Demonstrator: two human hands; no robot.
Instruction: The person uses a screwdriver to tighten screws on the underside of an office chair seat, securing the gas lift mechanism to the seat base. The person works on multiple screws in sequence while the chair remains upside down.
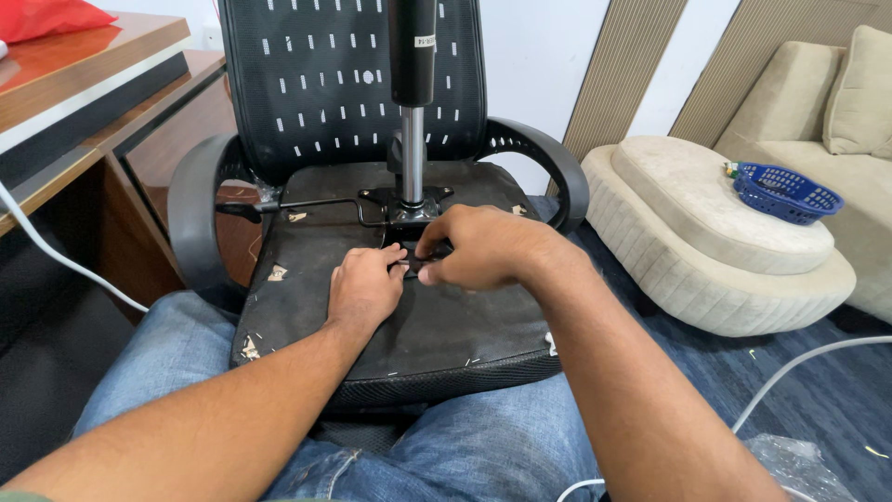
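Small white rectangular label (pixel 426 43) on the black gas-lift cylinder (pixel 413 51), near top centre, stuck upright on the cylinder's right side; dark print on it, too small to tell. Clear crumpled plastic bag (pixel 799 463) on the blue carpet (pixel 743 363) at bottom right, partly cut off by the frame edge, a white cable (pixel 790 367) running just beside it. Small object with green and white wrapping (pixel 733 169) at the left rim of the blue plastic basket (pixel 788 193) on the beige pouffe (pixel 706 232), too small to tell what kind. No signs, no screens in view.
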